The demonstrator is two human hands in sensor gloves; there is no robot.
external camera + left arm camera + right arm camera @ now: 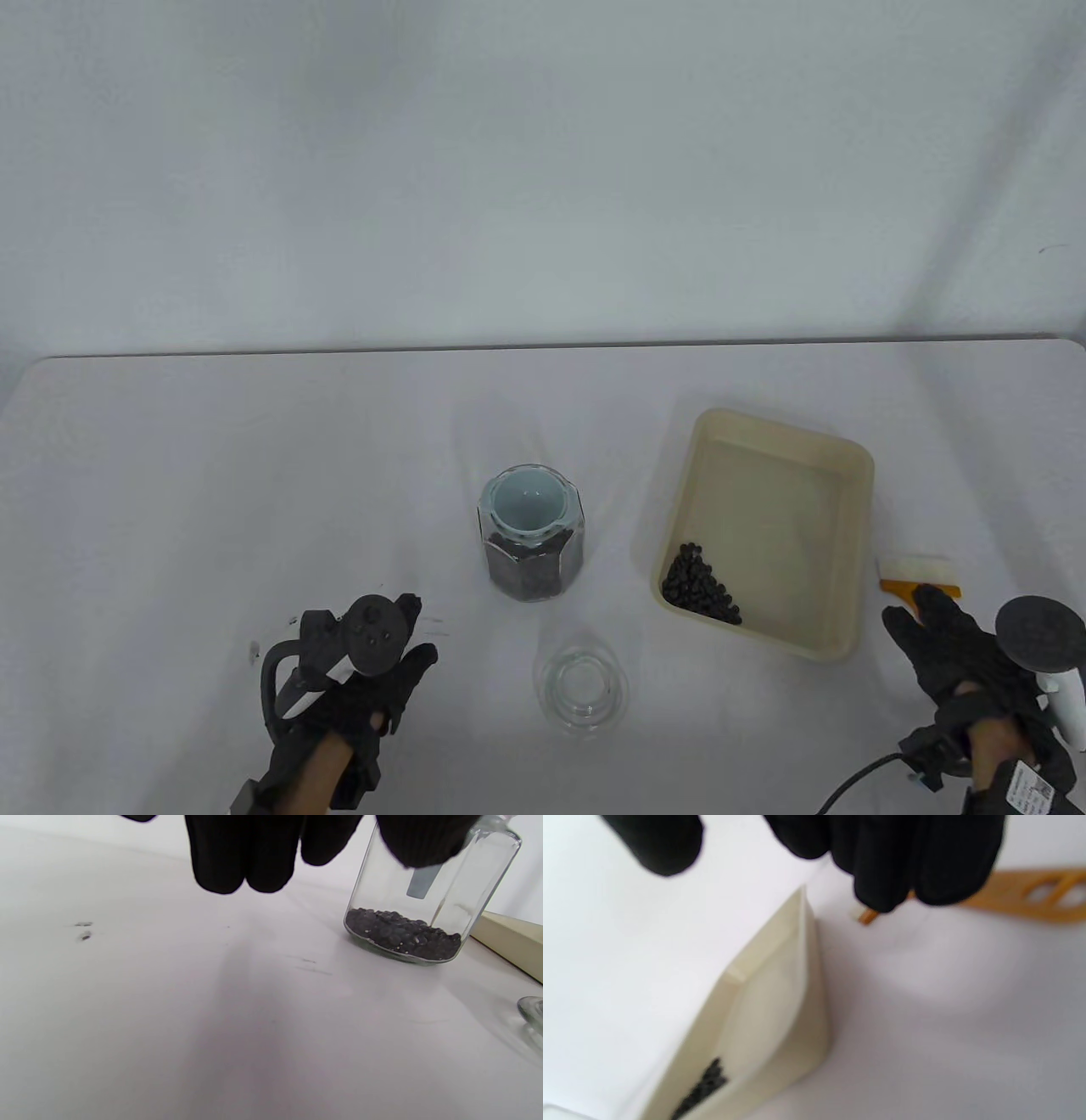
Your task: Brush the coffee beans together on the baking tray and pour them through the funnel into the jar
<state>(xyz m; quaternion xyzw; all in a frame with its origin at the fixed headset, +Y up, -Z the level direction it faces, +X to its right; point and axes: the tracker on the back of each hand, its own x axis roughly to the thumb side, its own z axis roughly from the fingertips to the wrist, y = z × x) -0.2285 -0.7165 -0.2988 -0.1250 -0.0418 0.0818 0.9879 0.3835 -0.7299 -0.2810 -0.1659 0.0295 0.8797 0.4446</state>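
Right hand [950, 645] hovers at brush [920, 577]; left hand [365, 679] idles near jar [533, 535].

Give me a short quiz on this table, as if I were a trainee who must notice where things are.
1. True or false: the beans in the tray are spread evenly over its floor.
2. What sits in the mouth of the jar? A) a lid B) a funnel C) a spoon
3. Fill in: the brush lies just beyond the fingertips of the ___ hand.

Key: 1 false, they are heaped in its near-left corner. 2 B. 3 right; the left hand rests apart, holding nothing.
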